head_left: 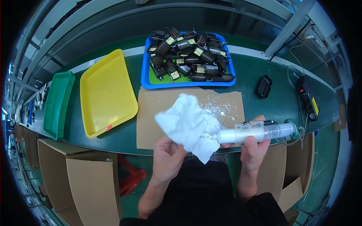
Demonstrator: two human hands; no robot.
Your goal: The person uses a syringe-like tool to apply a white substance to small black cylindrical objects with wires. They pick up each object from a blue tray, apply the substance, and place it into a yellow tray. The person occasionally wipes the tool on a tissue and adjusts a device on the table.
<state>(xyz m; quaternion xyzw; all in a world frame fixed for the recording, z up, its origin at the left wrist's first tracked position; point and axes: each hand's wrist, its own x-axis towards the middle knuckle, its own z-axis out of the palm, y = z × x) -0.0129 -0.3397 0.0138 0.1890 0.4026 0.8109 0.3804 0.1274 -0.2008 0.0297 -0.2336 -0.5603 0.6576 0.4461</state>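
My right hand [254,150] is wrapped round a clear dispensing syringe [241,135] filled with white paste, held level with its tip to the left. A green fitting and a thin hose sit at its right end. In my left hand [167,156] is a crumpled white cloth [188,122], closed about the syringe's tip, which the cloth partly hides. Both hands are over the near edge of a flat cardboard sheet [151,113], spotted with white smears.
Beyond the cardboard, a blue tray [145,81] holds many small dark motors [205,54]. Left of it lie a yellow tray [107,98] and a green tray [58,105]. To the right are a black clip-like part [264,86] and a black controller box [307,98]. Cardboard boxes [92,184] stand below the table.
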